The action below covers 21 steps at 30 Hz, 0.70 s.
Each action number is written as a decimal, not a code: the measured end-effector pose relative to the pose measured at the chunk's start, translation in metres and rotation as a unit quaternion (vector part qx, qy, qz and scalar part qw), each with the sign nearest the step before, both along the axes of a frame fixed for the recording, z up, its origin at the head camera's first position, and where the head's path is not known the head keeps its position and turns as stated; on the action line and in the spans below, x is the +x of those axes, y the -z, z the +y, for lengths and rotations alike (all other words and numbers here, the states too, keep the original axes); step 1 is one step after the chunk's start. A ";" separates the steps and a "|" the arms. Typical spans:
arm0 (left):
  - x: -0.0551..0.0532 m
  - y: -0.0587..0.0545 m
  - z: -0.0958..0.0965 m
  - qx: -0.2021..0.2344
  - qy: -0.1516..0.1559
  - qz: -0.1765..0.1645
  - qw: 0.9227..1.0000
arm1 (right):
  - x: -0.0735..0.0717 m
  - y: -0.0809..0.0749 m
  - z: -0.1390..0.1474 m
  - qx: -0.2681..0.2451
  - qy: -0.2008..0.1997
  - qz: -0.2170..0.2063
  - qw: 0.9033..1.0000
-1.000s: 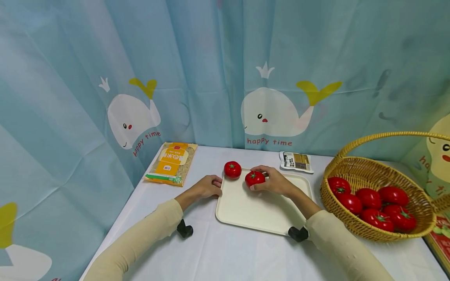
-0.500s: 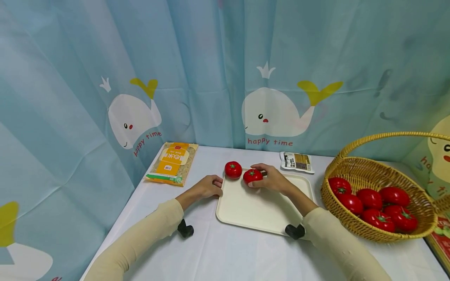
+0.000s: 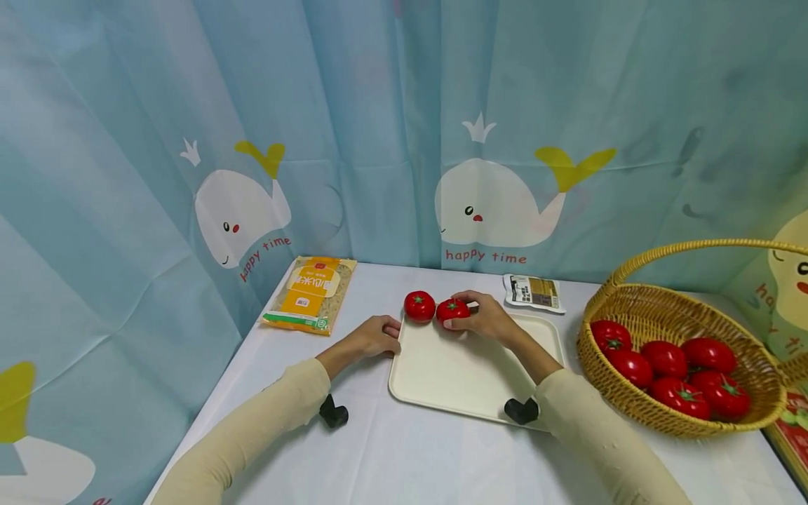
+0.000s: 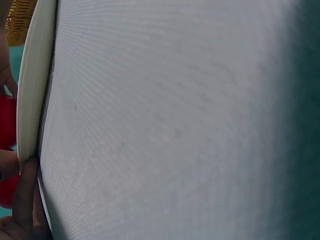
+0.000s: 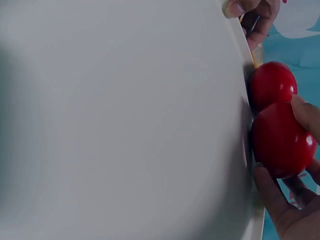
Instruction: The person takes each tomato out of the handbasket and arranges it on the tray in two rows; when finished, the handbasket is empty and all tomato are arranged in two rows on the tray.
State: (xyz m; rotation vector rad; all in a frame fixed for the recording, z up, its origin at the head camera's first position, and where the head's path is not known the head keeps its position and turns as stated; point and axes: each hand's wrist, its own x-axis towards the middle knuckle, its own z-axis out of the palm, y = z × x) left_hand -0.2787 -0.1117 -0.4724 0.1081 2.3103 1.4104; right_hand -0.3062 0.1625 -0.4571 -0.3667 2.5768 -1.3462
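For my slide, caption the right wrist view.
Right hand holding a round red tomato beside another tomato at a pale rectangular tray's edge.

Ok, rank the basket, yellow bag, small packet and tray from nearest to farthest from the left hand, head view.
1. Tray, left edge in the left hand
2. Yellow bag, farther back on the left
3. Small packet, behind the tray
4. Basket, far right

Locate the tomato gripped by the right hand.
In the head view, the gripped tomato is at the far edge of the tray, left of its centre, just right of a second tomato.
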 end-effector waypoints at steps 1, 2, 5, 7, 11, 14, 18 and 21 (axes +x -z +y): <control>0.000 0.000 0.000 -0.001 0.000 0.000 1.000 | 0.000 0.000 0.001 0.000 -0.001 0.002 1.000; 0.000 0.000 0.000 -0.002 0.000 -0.001 1.000 | 0.000 0.000 0.001 0.000 0.000 0.003 1.000; 0.001 0.000 0.001 -0.004 0.000 -0.002 1.000 | -0.001 0.001 0.002 0.000 0.003 0.010 1.000; 0.001 0.000 0.001 -0.004 0.000 -0.003 1.000 | -0.002 0.001 0.003 -0.003 0.006 0.012 1.000; 0.001 -0.001 0.001 -0.004 0.002 0.000 1.000 | -0.005 0.001 0.005 -0.009 0.004 0.008 1.000; 0.000 0.000 0.001 -0.005 0.000 0.000 1.000 | -0.006 0.000 0.006 -0.016 -0.008 0.010 1.000; 0.000 0.000 0.001 -0.004 -0.002 -0.002 1.000 | -0.008 -0.001 0.006 -0.020 -0.029 0.009 0.999; 0.000 0.000 0.000 -0.001 0.001 -0.001 1.000 | -0.010 -0.001 0.006 -0.019 -0.036 0.005 0.999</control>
